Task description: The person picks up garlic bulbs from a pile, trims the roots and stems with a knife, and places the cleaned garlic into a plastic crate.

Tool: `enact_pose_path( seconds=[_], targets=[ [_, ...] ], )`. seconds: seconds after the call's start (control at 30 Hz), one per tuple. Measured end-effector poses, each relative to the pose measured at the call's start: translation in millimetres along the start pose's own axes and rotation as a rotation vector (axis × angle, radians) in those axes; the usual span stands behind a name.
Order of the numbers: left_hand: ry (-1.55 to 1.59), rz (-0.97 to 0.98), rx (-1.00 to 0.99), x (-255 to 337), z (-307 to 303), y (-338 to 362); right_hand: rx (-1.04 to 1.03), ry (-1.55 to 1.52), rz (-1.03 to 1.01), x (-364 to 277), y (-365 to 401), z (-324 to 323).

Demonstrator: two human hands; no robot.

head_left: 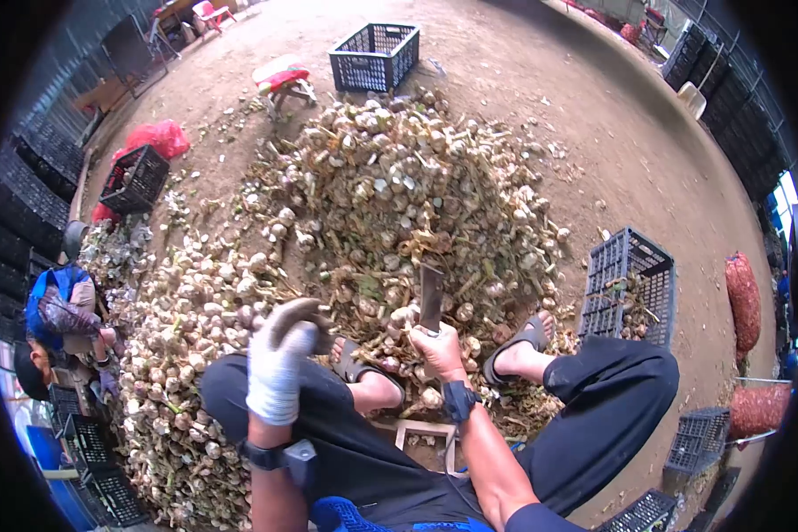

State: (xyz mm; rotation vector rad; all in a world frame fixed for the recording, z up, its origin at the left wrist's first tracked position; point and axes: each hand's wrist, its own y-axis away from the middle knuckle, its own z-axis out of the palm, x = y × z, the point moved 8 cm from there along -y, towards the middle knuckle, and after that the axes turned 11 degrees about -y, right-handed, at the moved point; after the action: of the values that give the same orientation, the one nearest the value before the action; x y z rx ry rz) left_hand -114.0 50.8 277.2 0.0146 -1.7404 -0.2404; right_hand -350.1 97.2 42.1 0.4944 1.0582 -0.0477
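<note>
My left hand (pixel 284 355), in a white glove with dirty grey-brown fingers, is raised above my left knee. Its fingers look partly bent and apart, and I see nothing in them. Under and left of it spreads a heap of garlic bulbs (pixel 182 390) with short-cut stems. My bare right hand (pixel 439 348) is closed round the handle of a knife (pixel 431 297). The broad, dark blade points up and away from me, between my feet. Just beyond the blade rises a larger pile of garlic with stalks (pixel 399 195).
A black crate (pixel 374 60) stands behind the pile, another crate (pixel 628 279) on the right with dry stalks in it. A low stool (pixel 284 80) is at the back. At far left another person (pixel 62 310) sits beside garlic. Red mesh sacks (pixel 743 306) lie far right.
</note>
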Motion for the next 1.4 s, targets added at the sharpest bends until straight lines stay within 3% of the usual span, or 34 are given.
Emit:
enact_pose_path(
  seconds=[0.03, 0.07, 0.13, 0.17, 0.2, 0.27, 0.33, 0.4, 0.53, 0.6, 0.67, 0.73, 0.8, 0.9, 1.03, 1.1, 1.4],
  targets=[
    [-0.096, 0.008, 0.012, -9, 4, -2, -0.013, 0.030, -0.108, -24, 2, 17],
    [-0.192, 0.016, 0.029, -18, 6, -5, -0.041, -0.002, -0.076, -46, 10, 38],
    [-0.479, 0.067, 0.014, -25, 11, -7, -0.084, 0.252, -0.235, -87, 24, 66],
    [-0.424, 0.054, -0.012, -27, 16, -7, -0.069, 0.093, -0.196, -94, 33, 77],
    [-0.370, 0.040, -0.041, -25, 23, -6, -0.112, 0.143, -0.185, -114, 47, 92],
    [-0.389, 0.018, -0.180, -23, 35, -6, -0.258, 0.030, -0.297, -134, 67, 115],
    [-0.052, -0.019, -0.219, -15, 41, 7, -0.315, -0.094, -0.181, -131, 84, 124],
    [0.146, -0.014, -0.220, -22, 42, 5, -0.367, 0.023, -0.279, -134, 91, 129],
    [0.191, 0.109, -0.208, -15, 42, -2, -0.313, 0.109, -0.410, -156, 90, 125],
    [-0.060, 0.264, -0.035, -8, 34, -1, -0.177, 0.468, -0.899, -183, 99, 114],
    [-0.100, 0.268, -0.034, -8, 36, -2, -0.161, 0.490, -0.895, -183, 98, 106],
    [-0.268, 0.375, -0.042, 4, 39, 4, -0.207, 0.712, -1.040, -185, 107, 115],
    [-0.214, 0.275, -0.058, -6, 42, 4, -0.207, 0.799, -1.026, -182, 108, 119],
    [-0.329, 0.378, -0.103, 5, 46, 10, -0.205, 0.907, -1.141, -177, 114, 130],
    [-0.431, 0.322, -0.086, -1, 38, 9, -0.197, 0.879, -1.145, -169, 118, 135],
    [-0.478, 0.452, -0.010, 3, 34, 9, -0.189, 0.859, -1.079, -160, 114, 133],
    [-0.501, 0.436, 0.032, 5, 38, 14, -0.135, 0.765, -1.064, -146, 106, 126]
  ],
)
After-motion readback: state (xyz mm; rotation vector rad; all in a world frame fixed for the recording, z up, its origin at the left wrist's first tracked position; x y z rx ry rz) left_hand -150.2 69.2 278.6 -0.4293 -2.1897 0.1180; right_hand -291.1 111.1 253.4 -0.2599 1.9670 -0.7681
